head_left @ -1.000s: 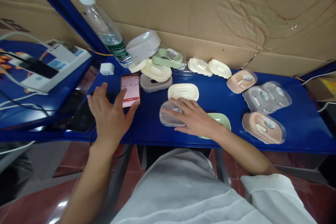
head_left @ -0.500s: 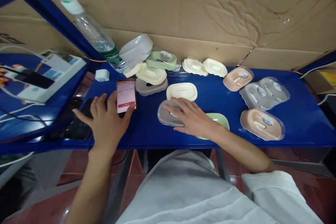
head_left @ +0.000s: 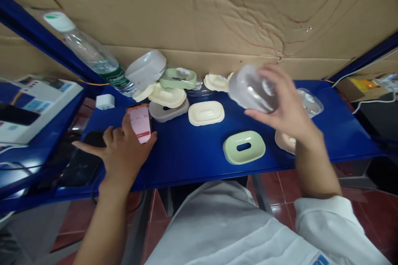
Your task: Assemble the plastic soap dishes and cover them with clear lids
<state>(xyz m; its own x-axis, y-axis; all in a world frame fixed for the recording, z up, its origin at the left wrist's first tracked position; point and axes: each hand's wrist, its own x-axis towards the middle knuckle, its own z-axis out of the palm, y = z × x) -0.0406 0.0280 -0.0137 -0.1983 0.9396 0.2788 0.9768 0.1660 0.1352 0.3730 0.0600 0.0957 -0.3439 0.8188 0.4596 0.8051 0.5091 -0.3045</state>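
Left hand: spread wide at lower left, thumb by the edge of the phone; the screen could be tapped by accident if a finger were lowered.
Green dish: laid right of centre, near the front edge of the table; it could be pushed off if knocked from behind.
Pink dish: partly hidden by the right wrist; it could be shifted if the wrist were dropped.
Right hand: curled around the grey dish, right of centre; the smooth plastic could be let slip if gripped too lightly.
Cream lids: partly covered in view by the grey dish; they could be disturbed by contact, though whether they are touched cannot be told.
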